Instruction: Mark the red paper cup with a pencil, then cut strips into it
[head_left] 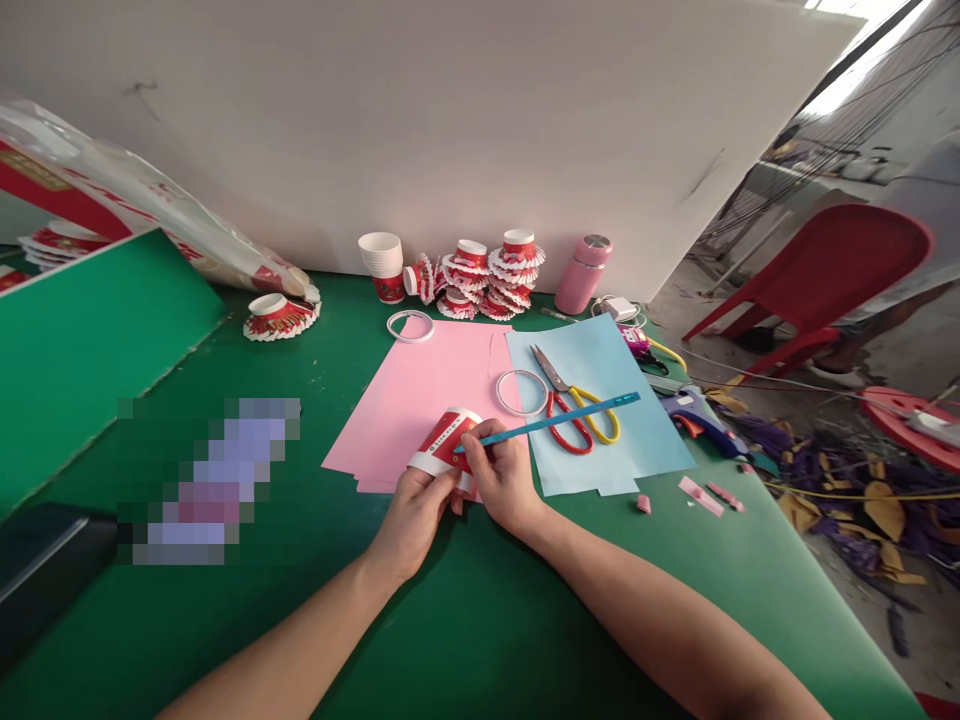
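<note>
Clamped in the left hand (pixel 420 508) was a red-and-white paper cup (pixel 444 436), which was held tilted above the near edge of the pink sheets (pixel 424 385), with the thumb laid along its near end. Pinched between the thumb and fingers of the right hand (pixel 504 478) was a blue pencil (pixel 600 406), its tip set at the printed red side of the cup and its other end pointed out to the right. Whether the cup was also touched by the right hand could not be determined.

Scissors (pixel 566 387) with one red and one yellow handle were found on the blue sheets (pixel 637 400), blades slightly parted. Two white rings were noted: one (pixel 497 392) near the scissors, one (pixel 411 341) at the far edge of the pink sheets. Along the back of the green table (pixel 337 620), a stack of cups (pixel 382 262), a pile of frilled cups (pixel 471 272) and a pink flask (pixel 580 278) were observed. Pink scraps (pixel 703 497) were scattered at the right, near a glue gun (pixel 703 418).
</note>
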